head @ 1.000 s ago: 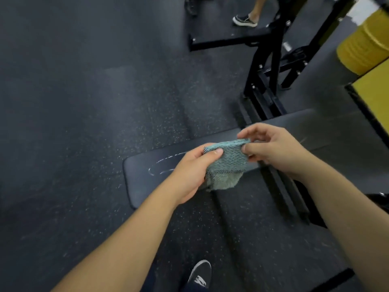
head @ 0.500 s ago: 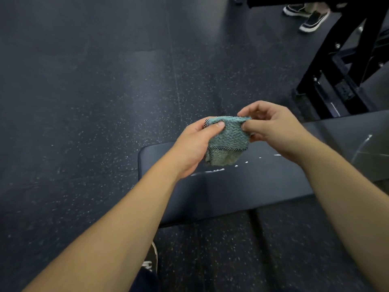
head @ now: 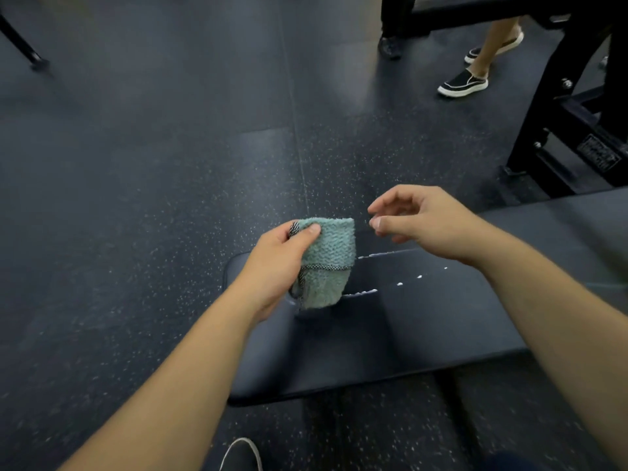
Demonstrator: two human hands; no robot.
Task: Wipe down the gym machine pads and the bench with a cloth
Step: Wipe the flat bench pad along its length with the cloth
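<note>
My left hand (head: 282, 263) pinches the folded teal cloth (head: 328, 260) by its top corner, thumb pressed on the weave, so it hangs above the near end of the dark bench pad (head: 424, 321). My right hand (head: 421, 219) hovers just beside it, fingers loosely spread, holding nothing, probably ready to refold.

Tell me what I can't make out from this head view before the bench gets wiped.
- Bench: its right end is cut off by the frame edge; the forearms cover part of the pad.
- Cloth: its left part is hidden behind the left hand and its fingers.
- Machine frame: the label is too blurred to read and the top is cut off.
- Right hand: holds nothing visible; its palm faces away.
</note>
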